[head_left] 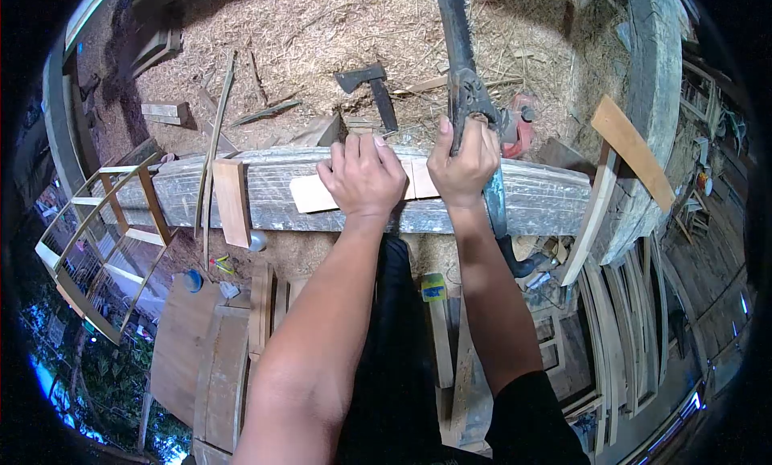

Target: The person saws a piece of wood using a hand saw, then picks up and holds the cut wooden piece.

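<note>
A short pale board (312, 194) lies along the weathered beam (354, 221), with a thin dark line across it between my hands. My left hand (363, 176) is closed over the board, its fingers curled toward the far edge. Close by, my right hand (465, 166) is closed at the board's right end. A dark strip shows between its thumb and fingers, but what it grips is partly hidden. Beyond it extends a long dark toothed blade (455, 31) with a metal fitting. A turquoise tool part (495, 204) lies beside my right wrist.
A hatchet (373, 86) and a red tool (519, 131) lie among wood shavings beyond the beam. A wood block (232, 201) rests at left, near a slatted wooden frame (104, 224). An angled wooden piece (631, 151) stands at right. Long strips (619, 328) are stacked below.
</note>
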`<control>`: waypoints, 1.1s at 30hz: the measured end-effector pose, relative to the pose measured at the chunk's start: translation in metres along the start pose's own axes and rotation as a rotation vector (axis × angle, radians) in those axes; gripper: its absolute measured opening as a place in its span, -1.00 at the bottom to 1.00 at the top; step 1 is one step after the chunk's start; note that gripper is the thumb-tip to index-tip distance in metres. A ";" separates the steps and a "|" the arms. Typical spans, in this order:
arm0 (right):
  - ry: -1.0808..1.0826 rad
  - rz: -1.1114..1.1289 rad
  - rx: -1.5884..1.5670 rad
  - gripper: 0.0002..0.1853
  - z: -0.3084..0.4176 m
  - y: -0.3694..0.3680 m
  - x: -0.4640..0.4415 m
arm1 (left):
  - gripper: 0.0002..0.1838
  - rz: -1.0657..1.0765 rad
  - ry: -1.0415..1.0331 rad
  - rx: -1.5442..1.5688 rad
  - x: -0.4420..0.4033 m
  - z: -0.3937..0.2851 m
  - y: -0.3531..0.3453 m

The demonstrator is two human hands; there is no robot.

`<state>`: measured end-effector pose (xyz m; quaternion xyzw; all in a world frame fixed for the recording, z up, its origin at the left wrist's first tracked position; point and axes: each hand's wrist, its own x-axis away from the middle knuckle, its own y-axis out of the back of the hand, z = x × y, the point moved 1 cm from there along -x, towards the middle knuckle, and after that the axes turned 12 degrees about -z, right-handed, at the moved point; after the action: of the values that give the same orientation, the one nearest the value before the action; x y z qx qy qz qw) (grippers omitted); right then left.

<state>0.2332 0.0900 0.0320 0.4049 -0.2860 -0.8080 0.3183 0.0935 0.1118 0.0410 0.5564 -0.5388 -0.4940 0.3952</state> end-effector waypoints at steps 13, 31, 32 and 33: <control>-0.003 -0.001 0.026 -0.76 0.000 0.000 -0.001 | -0.81 -0.021 -0.043 0.022 0.002 0.003 0.000; -0.003 -0.124 -0.008 -0.76 -0.001 -0.002 0.003 | -0.81 -0.136 -0.170 0.350 0.009 0.019 0.009; 0.000 -0.145 -0.031 -0.76 -0.002 0.000 0.004 | -0.77 -0.140 -0.222 0.426 0.010 0.023 0.011; -0.017 -0.099 -0.024 -0.75 -0.001 0.004 0.004 | -0.77 -0.149 -0.224 0.429 0.011 0.030 0.015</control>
<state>0.2330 0.0849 0.0326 0.4080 -0.2588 -0.8295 0.2803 0.0607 0.1020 0.0483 0.6075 -0.6293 -0.4547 0.1681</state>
